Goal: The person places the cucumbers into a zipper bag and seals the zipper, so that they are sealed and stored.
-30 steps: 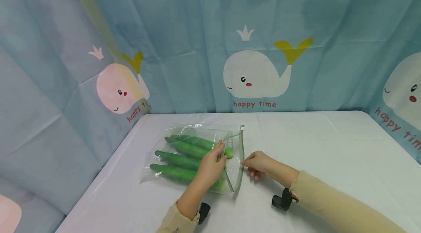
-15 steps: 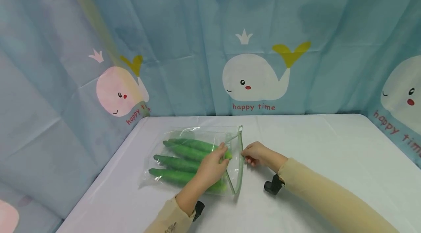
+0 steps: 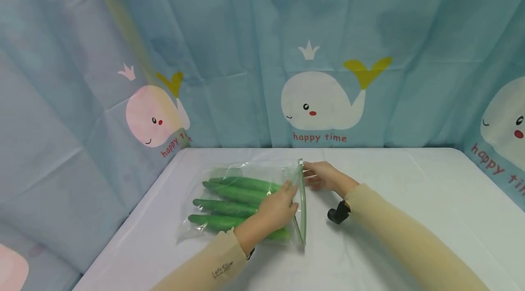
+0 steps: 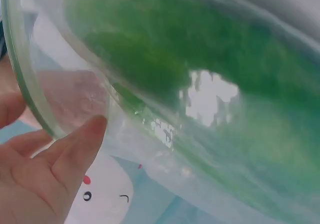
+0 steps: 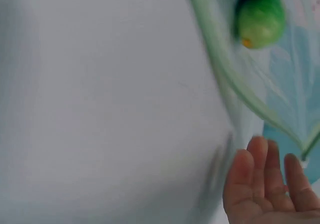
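Note:
A clear zip bag with a pale green rim lies on the table, its mouth toward the right and gaping. Inside are several green cucumbers, side by side. My left hand lies over the bag near its mouth and pinches the film at the upper rim; in the left wrist view, fingers meet the film's edge. My right hand is at the far corner of the mouth, beside the small white slider. In the right wrist view its fingers are nearly straight, close to that corner.
The white-covered table stretches right and in front of the bag. A blue curtain with printed whales hangs behind and at the sides. A black wrist camera sits below my right wrist.
My right hand has moved away from me along the bag's rim to the far corner, and its fingers have loosened. My left hand has shifted slightly right, bringing the upper rim nearer the lower one.

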